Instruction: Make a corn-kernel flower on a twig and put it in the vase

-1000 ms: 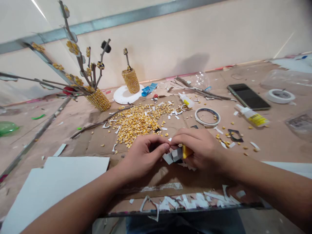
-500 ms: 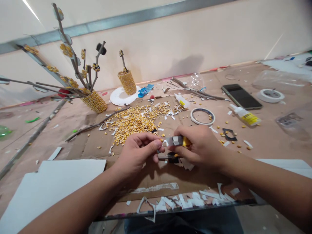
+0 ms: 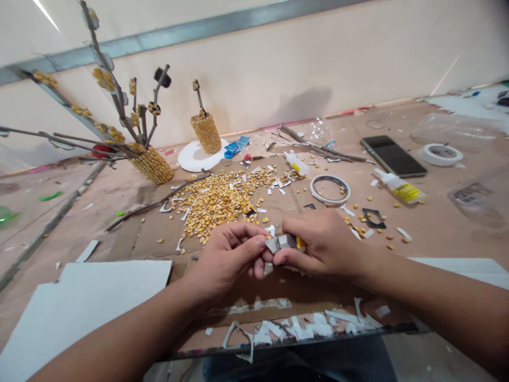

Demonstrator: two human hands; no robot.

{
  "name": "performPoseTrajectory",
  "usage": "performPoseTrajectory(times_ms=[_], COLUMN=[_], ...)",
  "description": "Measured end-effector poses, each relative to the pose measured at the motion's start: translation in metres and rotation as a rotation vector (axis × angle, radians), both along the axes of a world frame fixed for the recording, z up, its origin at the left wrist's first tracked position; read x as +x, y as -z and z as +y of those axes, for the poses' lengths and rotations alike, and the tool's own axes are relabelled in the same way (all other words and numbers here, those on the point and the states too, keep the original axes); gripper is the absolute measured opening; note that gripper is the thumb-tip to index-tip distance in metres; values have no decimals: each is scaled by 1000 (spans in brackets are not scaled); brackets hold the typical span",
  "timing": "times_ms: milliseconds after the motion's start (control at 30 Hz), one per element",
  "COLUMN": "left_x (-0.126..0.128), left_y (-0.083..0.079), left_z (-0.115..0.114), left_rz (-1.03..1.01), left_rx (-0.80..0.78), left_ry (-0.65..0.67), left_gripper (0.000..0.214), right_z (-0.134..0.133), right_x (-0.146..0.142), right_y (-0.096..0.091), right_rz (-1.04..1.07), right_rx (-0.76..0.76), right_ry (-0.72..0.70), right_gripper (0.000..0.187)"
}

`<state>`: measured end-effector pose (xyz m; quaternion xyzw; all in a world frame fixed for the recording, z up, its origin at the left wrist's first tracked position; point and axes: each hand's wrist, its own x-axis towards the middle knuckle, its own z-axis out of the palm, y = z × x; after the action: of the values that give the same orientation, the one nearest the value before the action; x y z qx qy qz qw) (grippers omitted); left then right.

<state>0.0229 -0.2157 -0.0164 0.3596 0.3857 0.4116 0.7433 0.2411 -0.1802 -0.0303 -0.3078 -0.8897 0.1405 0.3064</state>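
Note:
My left hand (image 3: 234, 249) pinches a corn kernel (image 3: 268, 237) between thumb and forefinger; only a small yellow edge of it shows. My right hand (image 3: 322, 241) is closed around a box cutter (image 3: 285, 242) with a grey metal front and a yellow body. Its blade end points left and meets the kernel at my left fingertips. Both hands are over the cardboard (image 3: 254, 289), in front of a heap of corn kernels (image 3: 218, 204). Whatever lies beneath my hands is mostly hidden.
Behind stand two kernel-covered pots (image 3: 153, 164) with twigs. Glue bottles (image 3: 400, 185), tape rolls (image 3: 330, 190), a phone (image 3: 393, 155) and loose twigs (image 3: 314, 144) lie to the right. White sheets (image 3: 107, 292) flank my arms; paper scraps (image 3: 314, 324) line the near edge.
The box cutter has tilted and come against the kernel at my left fingertips. My hands have closed together slightly, and the dark piece and stick beneath them are now mostly covered.

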Motion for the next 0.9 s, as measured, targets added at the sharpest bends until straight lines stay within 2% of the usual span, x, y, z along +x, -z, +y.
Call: performPoseTrajectory(times_ms=[200,367,533,633,700,800,867,900], left_x=[0,-2,-8,-12,-15,-16,-16,-15], left_y=[2,0,-6,-8,-10,-10,-10,-9], left_z=[-3,-7,-10,-10,-10,-12,-12,-11], left_rz=[33,168,164,195,202,159,144,149], left_rx=[34,114,144,130,142,150,127,115], left_ry=[46,85,159,148,134,188,214,208], left_gripper=[29,30,27,27,26,22,21,21], right_z=[-1,-1,-5,-8,-6,6,14,16], right_x=[0,0,-1,-3,-2,3,9,11], right_y=[2,5,0,-4,-5,-4,-3,-3], right_rz=[-48,-75,-52,-16,1,26,52,75], right_rx=[-61,-87,-55,-34,-66,-161,-151,-133], right_ry=[-28,-67,-126,-114,-65,149,282,299], right_gripper=[65,74,75,74,75,72,69,67])
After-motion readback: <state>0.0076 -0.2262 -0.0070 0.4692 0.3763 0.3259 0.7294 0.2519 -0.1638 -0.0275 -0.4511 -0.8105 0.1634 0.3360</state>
